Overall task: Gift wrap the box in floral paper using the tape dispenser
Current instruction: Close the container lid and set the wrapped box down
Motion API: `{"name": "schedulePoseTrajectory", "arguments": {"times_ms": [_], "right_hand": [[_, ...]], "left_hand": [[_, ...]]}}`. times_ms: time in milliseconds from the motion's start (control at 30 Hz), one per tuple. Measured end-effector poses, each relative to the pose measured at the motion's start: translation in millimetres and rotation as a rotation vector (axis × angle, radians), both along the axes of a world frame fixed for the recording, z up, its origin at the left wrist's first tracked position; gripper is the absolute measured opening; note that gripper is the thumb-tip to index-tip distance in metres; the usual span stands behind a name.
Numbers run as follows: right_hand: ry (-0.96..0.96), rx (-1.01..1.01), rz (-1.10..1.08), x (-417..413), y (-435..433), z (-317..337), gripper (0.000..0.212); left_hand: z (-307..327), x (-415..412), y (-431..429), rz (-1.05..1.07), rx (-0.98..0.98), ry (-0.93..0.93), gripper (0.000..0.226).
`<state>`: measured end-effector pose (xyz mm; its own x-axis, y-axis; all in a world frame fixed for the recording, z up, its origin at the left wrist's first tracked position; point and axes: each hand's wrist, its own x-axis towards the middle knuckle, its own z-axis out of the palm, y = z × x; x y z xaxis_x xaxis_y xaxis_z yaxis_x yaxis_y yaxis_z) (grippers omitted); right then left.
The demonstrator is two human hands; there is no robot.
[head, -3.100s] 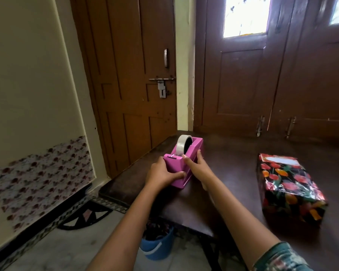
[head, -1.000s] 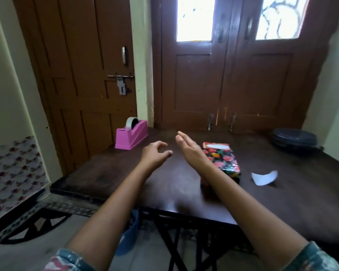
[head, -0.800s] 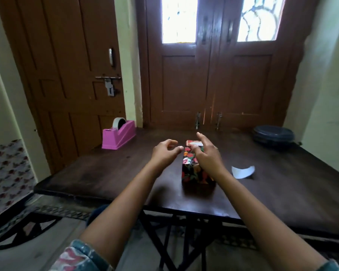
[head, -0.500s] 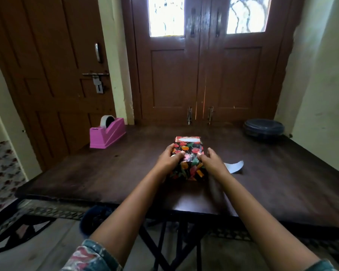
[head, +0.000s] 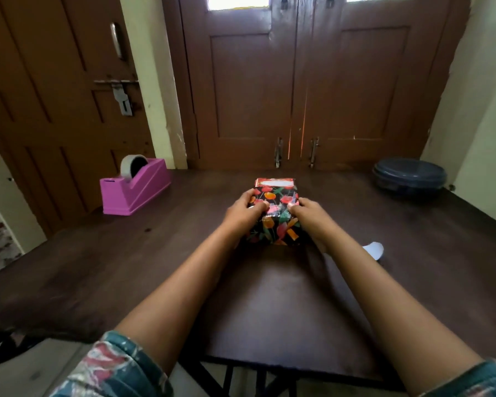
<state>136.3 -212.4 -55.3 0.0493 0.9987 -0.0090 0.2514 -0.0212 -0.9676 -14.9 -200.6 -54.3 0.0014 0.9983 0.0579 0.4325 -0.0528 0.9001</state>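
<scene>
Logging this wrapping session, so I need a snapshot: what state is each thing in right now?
Gift box: wrapped in floral paper, on table.
Left hand: grips the box's left side.
Right hand: grips the box's right side.
Tape dispenser: roll loaded, standing untouched.
Double door: closed.
Blue container: lid on.

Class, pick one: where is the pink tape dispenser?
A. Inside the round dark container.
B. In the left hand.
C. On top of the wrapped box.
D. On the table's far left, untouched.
D: the dispenser stands alone at the table's far left; the left hand and right hand hold the box.
</scene>
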Motion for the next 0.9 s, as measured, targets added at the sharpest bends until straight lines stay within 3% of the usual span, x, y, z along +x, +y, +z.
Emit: {"name": "schedulePoseTrajectory", "arguments": {"times_ms": [233,367,633,900], "right_hand": [[-0.041,-0.005,-0.013,15,98,-9,0.026],[-0.025,-0.024,0.000,19,134,-6,0.018],[-0.039,-0.117,-0.008,20,150,11,0.041],[0.044,-0.198,0.005,19,154,26,0.048]], "left_hand": [[-6,8,93,0.004,0.004,0.007,0.056],[-5,12,127,0.012,-0.011,-0.024,0.057],[10,15,142,-0.028,-0.095,-0.067,0.058],[23,16,157,-0.076,-0.218,-0.098,0.064]]}}
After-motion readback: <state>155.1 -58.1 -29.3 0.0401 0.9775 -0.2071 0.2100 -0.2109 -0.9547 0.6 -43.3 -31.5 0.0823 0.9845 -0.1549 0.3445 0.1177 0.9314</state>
